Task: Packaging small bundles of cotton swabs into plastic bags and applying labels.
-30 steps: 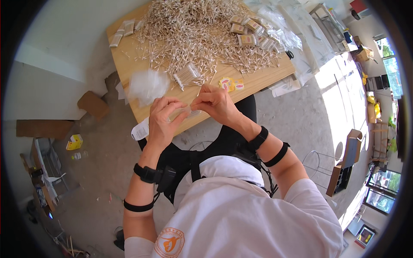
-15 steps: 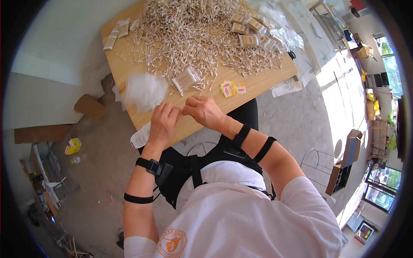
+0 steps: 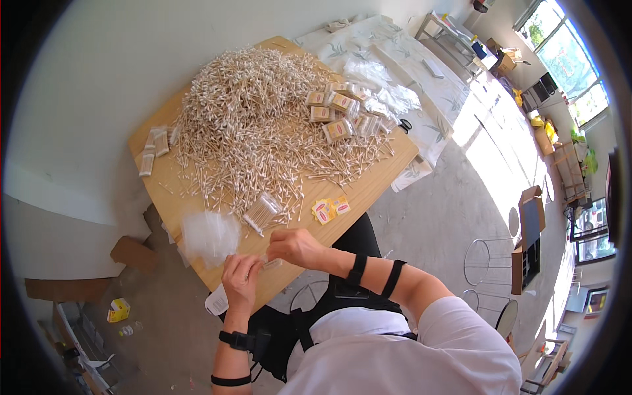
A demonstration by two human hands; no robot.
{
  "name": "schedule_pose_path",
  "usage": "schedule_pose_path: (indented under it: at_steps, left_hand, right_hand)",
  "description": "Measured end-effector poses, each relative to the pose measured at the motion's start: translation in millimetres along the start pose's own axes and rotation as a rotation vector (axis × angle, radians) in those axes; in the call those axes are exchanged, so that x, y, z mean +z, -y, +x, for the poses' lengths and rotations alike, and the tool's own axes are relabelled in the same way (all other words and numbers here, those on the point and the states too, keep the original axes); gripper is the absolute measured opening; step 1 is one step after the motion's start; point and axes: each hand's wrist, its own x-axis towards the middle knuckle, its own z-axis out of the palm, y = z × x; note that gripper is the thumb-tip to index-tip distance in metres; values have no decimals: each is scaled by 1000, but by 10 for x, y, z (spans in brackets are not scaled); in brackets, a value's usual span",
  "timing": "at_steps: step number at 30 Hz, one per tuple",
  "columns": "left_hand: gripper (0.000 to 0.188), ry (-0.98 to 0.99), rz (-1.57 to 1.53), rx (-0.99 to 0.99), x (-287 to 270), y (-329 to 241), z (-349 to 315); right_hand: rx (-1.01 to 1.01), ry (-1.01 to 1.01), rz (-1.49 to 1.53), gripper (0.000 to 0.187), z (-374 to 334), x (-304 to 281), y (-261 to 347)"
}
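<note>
My left hand point(image 3: 240, 282) is at the table's near edge, its thumb and fingers pinched together. My right hand point(image 3: 294, 248) is also pinched, a little farther off and to the right. A small pale strip shows between the hands; what each holds is too small to make out. Just beyond them lie a stack of clear plastic bags point(image 3: 209, 237) and a clear bag filled with cotton swabs point(image 3: 262, 212). Yellow-and-white printed cards point(image 3: 329, 209) rest to the right. By my left wrist, a white rounded piece with print point(image 3: 217, 300) sits at the edge.
A large heap of loose cotton swabs point(image 3: 250, 99) covers much of the wooden table point(image 3: 375, 174). Filled swab packs point(image 3: 338, 130) pile up at its right, with black-handled scissors point(image 3: 405, 125) beside them. More packs point(image 3: 158, 141) lie at the left edge. Wire-framed stools point(image 3: 484, 260) stand rightward.
The view has tilted up, showing more of the heap and the far wall. My hands, touching before, are now slightly apart, with a pale strip visible between them.
</note>
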Motion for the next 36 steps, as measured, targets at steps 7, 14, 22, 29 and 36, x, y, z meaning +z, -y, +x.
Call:
schedule_pose_path:
  at_steps: [7, 14, 22, 29, 36]
  left_hand:
    - [32, -83, -263, -325, -229, -132, 138]
    - [15, -218, -217, -437, -291, 210, -450]
    - [27, -361, 3, -435, -1276, 1456, 381]
    - [52, -210, 158, -319, -1399, 2836, 1533]
    - [75, -207, 582, -168, -846, 3531, 2441]
  right_hand:
    - [646, -649, 210, 18, 382, -1510, -1340]
    - [448, -453, -509, 23, 933, -1303, -1527]
    - [14, -89, -108, 38, 2889, 592, -1361]
    - [-76, -109, -168, 52, 3287, 870, -1678]
    - [-153, 81, -404, 74, 3522, 888, -1796]
